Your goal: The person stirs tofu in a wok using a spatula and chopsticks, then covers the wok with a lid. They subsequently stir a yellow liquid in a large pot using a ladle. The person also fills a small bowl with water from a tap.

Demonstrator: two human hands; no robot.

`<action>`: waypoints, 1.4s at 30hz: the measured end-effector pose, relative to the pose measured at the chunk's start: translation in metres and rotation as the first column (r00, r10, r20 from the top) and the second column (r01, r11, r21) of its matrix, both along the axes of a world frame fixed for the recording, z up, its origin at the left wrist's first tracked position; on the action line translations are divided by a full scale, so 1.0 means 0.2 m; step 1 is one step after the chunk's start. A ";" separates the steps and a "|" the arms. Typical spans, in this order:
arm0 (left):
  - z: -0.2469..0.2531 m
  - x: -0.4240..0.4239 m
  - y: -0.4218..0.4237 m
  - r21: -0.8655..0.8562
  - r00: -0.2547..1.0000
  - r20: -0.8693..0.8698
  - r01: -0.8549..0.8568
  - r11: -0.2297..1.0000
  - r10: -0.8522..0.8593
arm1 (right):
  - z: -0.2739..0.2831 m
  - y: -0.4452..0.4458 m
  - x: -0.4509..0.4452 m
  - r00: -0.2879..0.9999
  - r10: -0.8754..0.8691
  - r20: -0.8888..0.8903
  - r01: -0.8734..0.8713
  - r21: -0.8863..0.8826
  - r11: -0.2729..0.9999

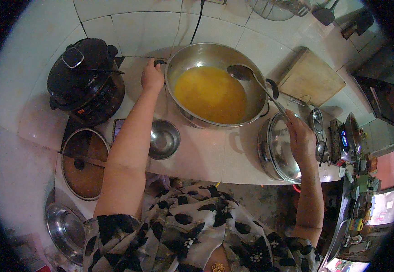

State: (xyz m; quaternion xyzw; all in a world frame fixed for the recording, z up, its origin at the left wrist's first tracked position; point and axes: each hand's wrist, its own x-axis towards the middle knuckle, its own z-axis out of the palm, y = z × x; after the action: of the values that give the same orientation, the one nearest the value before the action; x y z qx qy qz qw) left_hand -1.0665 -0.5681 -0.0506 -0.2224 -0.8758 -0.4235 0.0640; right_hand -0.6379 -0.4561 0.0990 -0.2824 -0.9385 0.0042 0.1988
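Note:
A wide stainless steel pot [214,51] with dark side handles stands on the tiled counter. Yellow-orange liquid [210,97] pools toward its near left side. My left hand [153,76] grips the pot's left handle. In my right hand [299,139] is the handle of a metal ladle [241,72], whose bowl hangs over the right part of the pot, above or just clear of the liquid. Whether the ladle touches the pot wall, I cannot tell. Below my right hand stands a shiny steel pot [280,149]. Near my left forearm sits a small metal bowl [164,139].
A black electric cooker [84,81] stands at the left. A glass lid [84,163] and a steel basin [66,231] lie nearer me. A cutting board [312,78] leans against the wall at the right. Beyond it are spoons [317,119] and a wok [352,131] on a stove.

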 end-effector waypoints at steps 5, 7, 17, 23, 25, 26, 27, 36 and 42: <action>-0.04 -0.03 0.01 0.030 1.000 -0.027 0.004 1.000 -0.003 | 0.00 0.00 0.00 0.999 -0.023 0.023 0.023 0.025 0.999; -0.04 -0.04 0.01 0.008 1.000 -0.020 0.006 1.000 -0.005 | 0.00 0.00 0.00 0.999 -0.034 0.034 0.033 0.025 0.999; 0.00 0.00 0.01 0.021 1.000 0.004 0.014 1.000 -0.014 | 0.01 0.00 0.01 0.999 -0.026 0.028 0.025 0.037 0.999; -0.06 -0.04 0.01 0.043 0.998 -0.061 0.023 0.999 -0.021 | 0.02 0.01 0.01 0.998 -0.048 0.041 0.047 0.031 0.998; -0.04 -0.03 0.00 0.033 0.999 -0.032 0.016 0.999 -0.015 | 0.02 0.01 0.00 0.998 -0.048 0.033 0.047 0.023 0.999; -0.05 -0.03 0.00 0.042 0.999 -0.049 0.013 0.999 -0.010 | 0.02 0.01 0.00 0.998 -0.052 0.032 0.051 0.014 0.999; -0.05 -0.03 0.00 0.054 0.998 -0.065 0.013 0.998 -0.009 | 0.03 0.00 0.00 0.998 -0.059 0.031 0.059 0.006 0.998; 0.00 -0.01 -0.01 0.017 1.000 -0.004 0.019 1.000 -0.019 | 0.03 -0.01 0.00 0.997 -0.068 0.044 0.068 -0.003 0.998; 0.03 0.02 -0.02 0.011 1.000 0.010 0.014 1.000 -0.014 | 0.02 0.00 0.01 0.999 -0.032 0.020 0.031 0.040 0.999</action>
State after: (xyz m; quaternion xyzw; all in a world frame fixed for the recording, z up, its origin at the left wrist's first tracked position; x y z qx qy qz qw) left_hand -1.0634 -0.5713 -0.0455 -0.2262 -0.8722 -0.4299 0.0578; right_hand -0.6362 -0.4564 0.1036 -0.2931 -0.9358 -0.0202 0.1948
